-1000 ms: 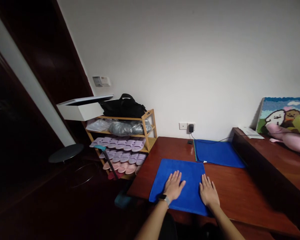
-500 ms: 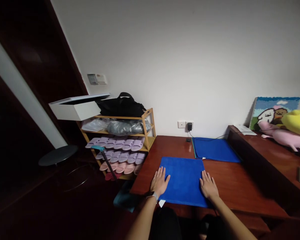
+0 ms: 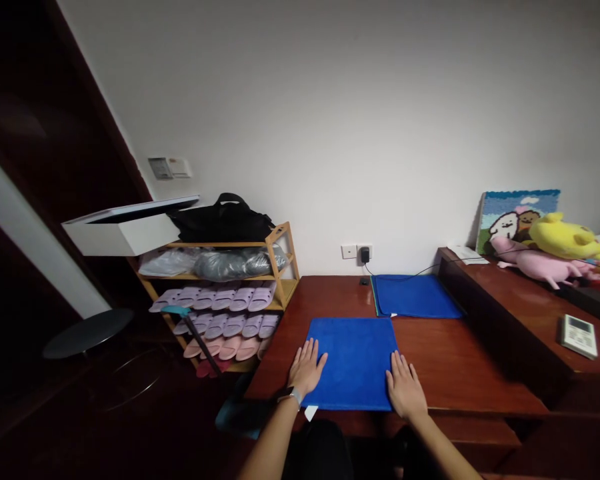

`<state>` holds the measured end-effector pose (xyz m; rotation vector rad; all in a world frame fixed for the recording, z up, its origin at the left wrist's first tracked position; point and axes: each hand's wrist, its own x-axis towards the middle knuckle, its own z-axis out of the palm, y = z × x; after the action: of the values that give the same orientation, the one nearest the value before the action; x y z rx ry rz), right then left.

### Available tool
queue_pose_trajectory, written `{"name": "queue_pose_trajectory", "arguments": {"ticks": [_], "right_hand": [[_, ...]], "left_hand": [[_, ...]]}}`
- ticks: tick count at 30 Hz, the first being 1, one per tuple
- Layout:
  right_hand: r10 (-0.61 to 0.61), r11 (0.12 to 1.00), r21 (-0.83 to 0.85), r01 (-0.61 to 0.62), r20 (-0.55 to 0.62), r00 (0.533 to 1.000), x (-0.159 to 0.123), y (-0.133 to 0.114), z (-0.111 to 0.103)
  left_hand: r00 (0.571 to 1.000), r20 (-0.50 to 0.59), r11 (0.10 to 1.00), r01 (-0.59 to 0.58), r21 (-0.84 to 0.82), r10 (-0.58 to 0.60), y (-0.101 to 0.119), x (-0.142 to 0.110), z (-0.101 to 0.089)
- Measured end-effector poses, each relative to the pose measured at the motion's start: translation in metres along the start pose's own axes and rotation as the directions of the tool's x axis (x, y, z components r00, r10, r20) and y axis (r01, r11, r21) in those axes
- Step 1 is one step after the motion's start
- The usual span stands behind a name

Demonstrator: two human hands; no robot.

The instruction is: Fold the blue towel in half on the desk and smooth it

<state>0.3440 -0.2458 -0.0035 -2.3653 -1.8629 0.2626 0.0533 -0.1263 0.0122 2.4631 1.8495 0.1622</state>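
Note:
A blue cloth (image 3: 353,360) lies flat on the dark red wooden table (image 3: 455,367), near its front edge. My left hand (image 3: 306,369) rests open on the cloth's left edge, fingers spread, a watch on the wrist. My right hand (image 3: 404,388) lies open and flat on the cloth's right front corner. Neither hand holds anything. A small white tag (image 3: 311,413) shows under the cloth's front left corner. Behind it lies a second blue cloth (image 3: 414,296), folded, by the wall.
A wooden shoe rack (image 3: 230,293) with several slippers, a black bag (image 3: 220,219) and a white box (image 3: 125,228) stands left. A raised ledge (image 3: 520,307) right holds plush toys (image 3: 555,250), a picture (image 3: 510,215) and a remote (image 3: 579,335). A charger (image 3: 365,255) is plugged into the wall. A round stool (image 3: 87,331) stands far left.
My left hand slid from the cloth's middle to its left edge, the right hand to the right corner. The view turned right, showing more of the ledge.

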Motion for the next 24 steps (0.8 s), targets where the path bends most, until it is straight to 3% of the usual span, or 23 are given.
{"name": "queue_pose_trajectory", "arguments": {"ticks": [3, 5, 8, 10, 12, 14, 16, 20, 24], "right_hand": [[-0.002, 1.0, 0.021, 0.002, -0.002, 1.0, 0.0, -0.001, -0.001], [-0.001, 0.999, 0.033, 0.001, -0.008, 1.0, 0.0, -0.001, -0.002], [-0.015, 1.0, 0.019, 0.015, 0.0, 1.0, -0.001, 0.001, -0.002], [-0.038, 0.999, -0.003, 0.038, 0.014, 0.999, -0.001, 0.002, -0.002], [-0.049, 0.999, -0.013, 0.049, 0.018, 0.999, -0.001, 0.003, -0.001], [-0.041, 0.999, -0.012, 0.041, 0.004, 0.999, 0.0, 0.003, 0.0], [-0.029, 1.0, -0.003, 0.029, -0.014, 0.999, 0.001, 0.002, 0.003], [-0.012, 1.0, 0.02, 0.013, -0.034, 0.999, 0.003, 0.003, 0.006], [-0.002, 1.0, -0.013, 0.002, -0.023, 1.0, 0.003, 0.003, 0.008]], "left_hand": [[0.995, -0.082, 0.998, -0.054, 0.008, 0.055, 0.032, -0.002, -0.002], [0.972, -0.147, 0.982, -0.187, -0.025, 0.181, 0.072, -0.008, 0.003], [0.897, -0.153, 0.897, -0.431, -0.095, 0.415, 0.137, -0.018, 0.018], [0.874, -0.147, 0.867, -0.481, -0.132, 0.463, 0.166, -0.023, 0.028], [0.887, -0.131, 0.873, -0.46, -0.161, 0.443, 0.176, -0.026, 0.034], [0.903, -0.102, 0.885, -0.43, -0.178, 0.418, 0.166, -0.028, 0.034], [0.919, -0.066, 0.903, -0.394, -0.171, 0.388, 0.141, -0.03, 0.026], [0.979, 0.009, 0.974, -0.2, -0.105, 0.202, 0.065, -0.035, 0.004], [0.996, -0.001, 0.996, -0.084, -0.043, 0.084, 0.001, -0.042, -0.004]]}}
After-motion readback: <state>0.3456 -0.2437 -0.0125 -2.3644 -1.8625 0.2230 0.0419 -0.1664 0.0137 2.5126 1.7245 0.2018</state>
